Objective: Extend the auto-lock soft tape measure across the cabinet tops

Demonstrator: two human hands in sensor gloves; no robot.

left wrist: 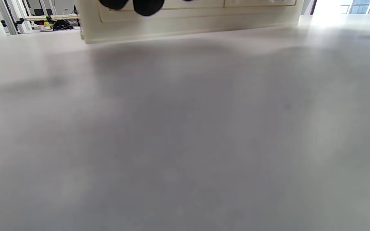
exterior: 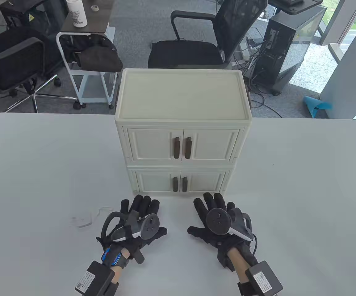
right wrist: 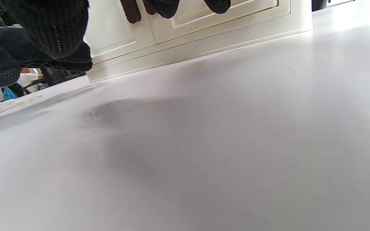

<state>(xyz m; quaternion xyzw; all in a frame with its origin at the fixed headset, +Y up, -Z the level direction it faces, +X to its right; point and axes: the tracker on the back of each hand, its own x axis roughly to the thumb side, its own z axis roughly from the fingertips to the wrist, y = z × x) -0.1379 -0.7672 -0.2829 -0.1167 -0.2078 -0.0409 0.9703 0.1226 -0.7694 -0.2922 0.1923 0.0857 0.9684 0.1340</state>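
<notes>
A cream two-tier cabinet [exterior: 182,123] with dark door handles stands mid-table; its flat top [exterior: 182,92] is bare. My left hand [exterior: 139,212] lies flat on the table in front of the cabinet, fingers spread, holding nothing. My right hand [exterior: 215,206] lies flat beside it, also empty. A white tape measure [exterior: 83,219] with a loose strip lies on the table left of my left hand. The cabinet base shows in the left wrist view [left wrist: 188,19] and in the right wrist view [right wrist: 204,35]. The tape measure shows faintly at the left of the right wrist view [right wrist: 8,106].
The white table [exterior: 304,185] reaches to both sides. Beyond its far edge stand an office chair [exterior: 205,37], a white trolley [exterior: 85,61] and a computer tower [exterior: 289,43].
</notes>
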